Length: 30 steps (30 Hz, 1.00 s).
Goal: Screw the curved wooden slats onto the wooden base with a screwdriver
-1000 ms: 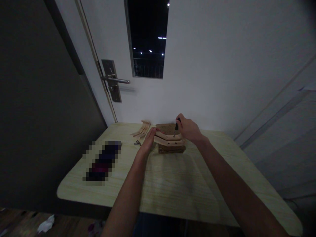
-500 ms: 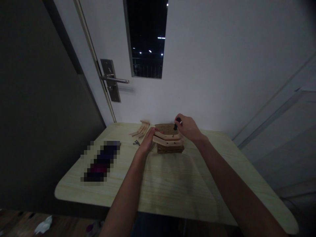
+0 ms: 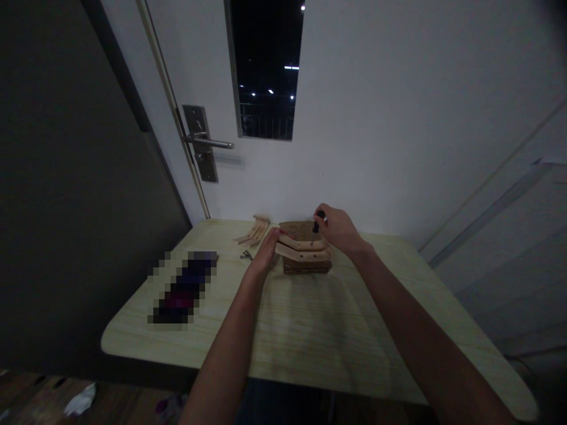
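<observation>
My right hand (image 3: 340, 230) is closed around the black handle of a screwdriver (image 3: 316, 226), which stands nearly upright. Its tip points down at a hole or screw in the bent wooden piece (image 3: 297, 242) at the back; exact contact is too small to make out. A second bent wooden piece (image 3: 293, 254), with two dark holes, lies in front of it. Both rest on a brown block (image 3: 306, 268) that looks like stacked cardboard. With its fingers closed, my left hand (image 3: 266, 249) grips the left end of the wooden pieces; part of that end is hidden.
Several loose screws (image 3: 246, 255) lie left of my left hand. Behind them are more joined wooden pieces (image 3: 255, 231). A blurred-out dark object (image 3: 186, 286) lies on the left of the table (image 3: 310, 342). A white door (image 3: 363, 147) with a metal handle (image 3: 210, 143) stands behind.
The view has shifted very slightly. Both hands, the screwdriver and the wooden pieces keep the same places relative to each other.
</observation>
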{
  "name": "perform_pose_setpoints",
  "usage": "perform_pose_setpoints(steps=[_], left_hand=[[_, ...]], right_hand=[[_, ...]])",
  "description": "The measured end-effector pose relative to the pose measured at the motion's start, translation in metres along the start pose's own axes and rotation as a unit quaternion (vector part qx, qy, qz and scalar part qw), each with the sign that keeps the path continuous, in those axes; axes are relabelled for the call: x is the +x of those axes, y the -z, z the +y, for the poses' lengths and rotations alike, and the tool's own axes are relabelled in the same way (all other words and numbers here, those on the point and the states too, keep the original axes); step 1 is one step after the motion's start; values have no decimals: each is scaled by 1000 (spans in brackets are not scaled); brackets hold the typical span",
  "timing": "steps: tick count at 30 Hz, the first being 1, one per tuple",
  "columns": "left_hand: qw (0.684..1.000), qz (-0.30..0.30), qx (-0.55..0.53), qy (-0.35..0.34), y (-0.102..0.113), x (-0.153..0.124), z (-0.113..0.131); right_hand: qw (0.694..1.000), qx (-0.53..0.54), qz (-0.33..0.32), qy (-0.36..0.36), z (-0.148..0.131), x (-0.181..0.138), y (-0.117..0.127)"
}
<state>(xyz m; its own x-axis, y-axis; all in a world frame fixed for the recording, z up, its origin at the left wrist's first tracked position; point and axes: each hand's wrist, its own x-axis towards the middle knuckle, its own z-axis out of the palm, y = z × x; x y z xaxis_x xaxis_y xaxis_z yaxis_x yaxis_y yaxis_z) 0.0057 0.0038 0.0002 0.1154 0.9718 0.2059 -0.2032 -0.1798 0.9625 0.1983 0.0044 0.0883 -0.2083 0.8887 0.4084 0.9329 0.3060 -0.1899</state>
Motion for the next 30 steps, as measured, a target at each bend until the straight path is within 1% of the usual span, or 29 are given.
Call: perform_pose_setpoints(steps=[9, 18, 23, 30], left_hand=[[1000, 6, -15, 13, -2, -1, 3], [1000, -2, 9, -7, 1, 3, -4], [1000, 1, 2, 1, 0, 1, -2], [1000, 1, -12, 12, -2, -1, 3]], right_hand=[[999, 43, 7, -19, 0, 0, 3], [1000, 27, 2, -11, -5, 0, 7], [999, 33, 15, -15, -6, -2, 5], [1000, 26, 8, -9, -7, -5, 5]])
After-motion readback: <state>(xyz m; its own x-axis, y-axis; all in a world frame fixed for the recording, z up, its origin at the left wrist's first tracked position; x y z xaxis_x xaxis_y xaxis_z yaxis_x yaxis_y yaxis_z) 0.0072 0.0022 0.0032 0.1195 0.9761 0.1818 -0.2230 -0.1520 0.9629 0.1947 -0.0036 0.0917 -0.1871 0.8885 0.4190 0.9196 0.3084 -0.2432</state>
